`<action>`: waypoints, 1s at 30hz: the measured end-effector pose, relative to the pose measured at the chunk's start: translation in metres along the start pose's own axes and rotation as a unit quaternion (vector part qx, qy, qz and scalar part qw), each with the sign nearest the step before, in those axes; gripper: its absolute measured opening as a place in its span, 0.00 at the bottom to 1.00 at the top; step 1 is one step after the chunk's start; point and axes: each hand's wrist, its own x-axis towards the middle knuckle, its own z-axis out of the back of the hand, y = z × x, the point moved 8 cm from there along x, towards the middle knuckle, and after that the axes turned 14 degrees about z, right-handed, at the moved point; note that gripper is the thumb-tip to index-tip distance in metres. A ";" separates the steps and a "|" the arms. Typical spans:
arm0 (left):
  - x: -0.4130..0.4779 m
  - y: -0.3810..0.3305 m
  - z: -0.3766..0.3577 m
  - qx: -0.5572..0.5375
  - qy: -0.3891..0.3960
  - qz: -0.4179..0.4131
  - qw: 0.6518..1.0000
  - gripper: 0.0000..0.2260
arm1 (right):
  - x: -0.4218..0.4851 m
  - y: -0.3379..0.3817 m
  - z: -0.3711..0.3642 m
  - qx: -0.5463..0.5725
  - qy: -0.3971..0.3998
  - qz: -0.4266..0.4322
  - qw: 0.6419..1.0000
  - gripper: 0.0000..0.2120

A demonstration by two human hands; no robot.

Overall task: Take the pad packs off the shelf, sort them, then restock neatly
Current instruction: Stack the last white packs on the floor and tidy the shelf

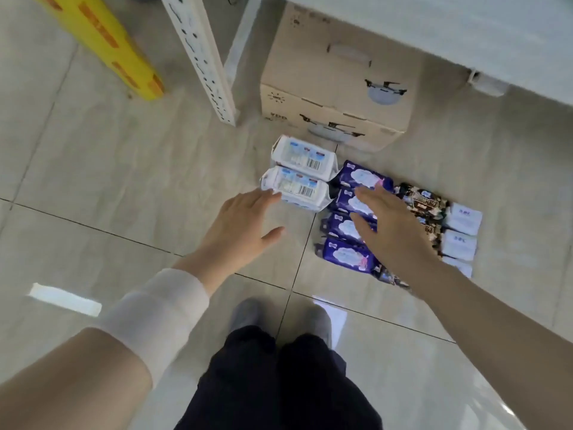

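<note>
Sorted rows on floor point(124, 181) under shelf point(434, 32) edge, in front of box point(335, 97): white packs point(299, 175), purple packs point(344, 256), dark packs point(424, 203), small white packs point(462, 218) rightmost. Both hands open, fingers spread, holding nothing: left hand point(245, 221) at near white pack's end, right hand point(390, 231) flat over purple row, contact unclear. Likely light, soft and squashy under glossy, slippery film with crimped end seams; best gripped across long sides, several pressed together, not by seams.

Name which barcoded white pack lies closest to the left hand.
The nearer white pack, at the fingertips of the left hand; the other white pack lies behind it, toward the cardboard box.
</note>
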 end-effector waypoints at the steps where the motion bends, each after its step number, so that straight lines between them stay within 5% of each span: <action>1: 0.020 0.011 -0.022 0.005 -0.006 -0.003 1.000 0.28 | 0.016 -0.017 -0.021 -0.008 0.003 0.012 1.000 0.22; 7: 0.126 0.052 -0.121 0.030 -0.055 -0.071 0.996 0.33 | 0.114 -0.098 -0.109 -0.021 0.017 0.067 0.997 0.23; 19: 0.217 0.085 -0.160 -0.040 -0.136 -0.229 0.963 0.39 | 0.201 -0.150 -0.161 -0.076 -0.085 0.208 0.972 0.25; 30: 0.225 0.087 -0.168 -0.145 -0.095 -0.218 0.960 0.45 | 0.210 -0.152 -0.163 -0.097 -0.086 0.244 0.961 0.29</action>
